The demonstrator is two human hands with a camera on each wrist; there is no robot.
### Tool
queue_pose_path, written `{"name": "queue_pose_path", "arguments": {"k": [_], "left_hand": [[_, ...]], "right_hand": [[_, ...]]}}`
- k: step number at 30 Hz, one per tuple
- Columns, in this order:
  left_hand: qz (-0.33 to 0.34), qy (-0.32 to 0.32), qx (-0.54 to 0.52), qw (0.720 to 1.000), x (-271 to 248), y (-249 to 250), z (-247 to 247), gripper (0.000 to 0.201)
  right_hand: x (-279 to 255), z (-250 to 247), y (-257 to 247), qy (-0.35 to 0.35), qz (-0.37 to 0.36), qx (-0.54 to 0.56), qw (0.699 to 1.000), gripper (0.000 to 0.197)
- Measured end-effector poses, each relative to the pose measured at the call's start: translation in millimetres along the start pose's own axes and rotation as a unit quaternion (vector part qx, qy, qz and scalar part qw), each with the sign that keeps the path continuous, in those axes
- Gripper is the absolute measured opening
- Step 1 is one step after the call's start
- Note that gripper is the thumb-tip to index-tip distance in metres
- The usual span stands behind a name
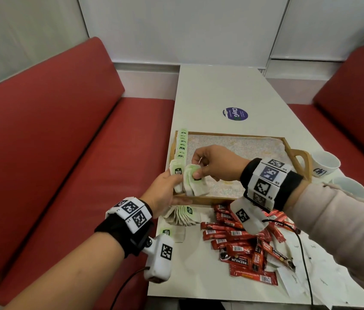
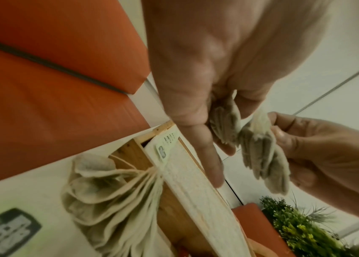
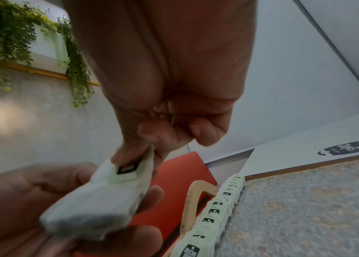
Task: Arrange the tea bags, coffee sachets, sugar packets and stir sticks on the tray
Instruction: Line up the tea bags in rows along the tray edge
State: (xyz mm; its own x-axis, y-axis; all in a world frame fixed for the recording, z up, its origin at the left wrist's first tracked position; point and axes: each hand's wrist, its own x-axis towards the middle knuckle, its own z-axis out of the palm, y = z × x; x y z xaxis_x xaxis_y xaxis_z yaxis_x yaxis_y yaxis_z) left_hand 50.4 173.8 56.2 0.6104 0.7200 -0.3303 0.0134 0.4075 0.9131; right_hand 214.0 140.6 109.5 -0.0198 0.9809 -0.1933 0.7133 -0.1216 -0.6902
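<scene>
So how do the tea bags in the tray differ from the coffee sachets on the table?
The tea bags are pale with green tags; the coffee sachets are red. The tea bags stand in a neat overlapping row along the left wall of the tray; the coffee sachets lie in a loose, criss-crossed heap on the table, outside the tray. The sachets are long and narrow; the tea bags look squarer. Both are single-serve drink packets.

Tea bags (image 1: 182, 143) in row along tray (image 1: 297, 151) left wall (red coffee sachets (image 1: 241, 238) off-tray).
</scene>
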Motion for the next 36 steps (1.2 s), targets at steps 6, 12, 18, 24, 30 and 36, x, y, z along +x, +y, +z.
{"name": "queue_pose_path", "arguments": {"k": [6, 12, 18, 24, 30, 36], "left_hand": [[-0.013, -0.053, -0.026, 0.998, -2.2, 5.1, 2.9, 0.03], [0.028, -0.029, -0.018, 0.999, 1.1, 2.5, 5.1, 0.031], [0.065, -0.002, 0.002, 0.998, 4.1, 2.5, 0.1, 0.036], [0.091, 0.012, -0.006, 0.996, 8.0, 4.1, -4.7, 0.03], [0.104, 0.02, -0.013, 0.994, 16.7, 6.2, -6.1, 0.027], [0.096, 0.016, -0.016, 0.995, 32.5, 11.1, -2.7, 0.026]], "right_hand": [[4.7, 2.7, 1.2, 0.045, 0.018, 0.006, 0.999, 0.02], [9.2, 4.5, 1.6, 0.072, 0.022, 0.022, 0.997, 0.02], [11.2, 8.7, 2.9, 0.092, 0.018, 0.041, 0.995, 0.024], [10.7, 9.7, 5.8, 0.105, 0.023, 0.095, 0.99, 0.019], [11.0, 4.8, 8.4, 0.098, 0.031, 0.133, 0.986, 0.013], [16.8, -4.3, 15.7, 0.112, 0.033, 0.154, 0.981, 0.009]]}}
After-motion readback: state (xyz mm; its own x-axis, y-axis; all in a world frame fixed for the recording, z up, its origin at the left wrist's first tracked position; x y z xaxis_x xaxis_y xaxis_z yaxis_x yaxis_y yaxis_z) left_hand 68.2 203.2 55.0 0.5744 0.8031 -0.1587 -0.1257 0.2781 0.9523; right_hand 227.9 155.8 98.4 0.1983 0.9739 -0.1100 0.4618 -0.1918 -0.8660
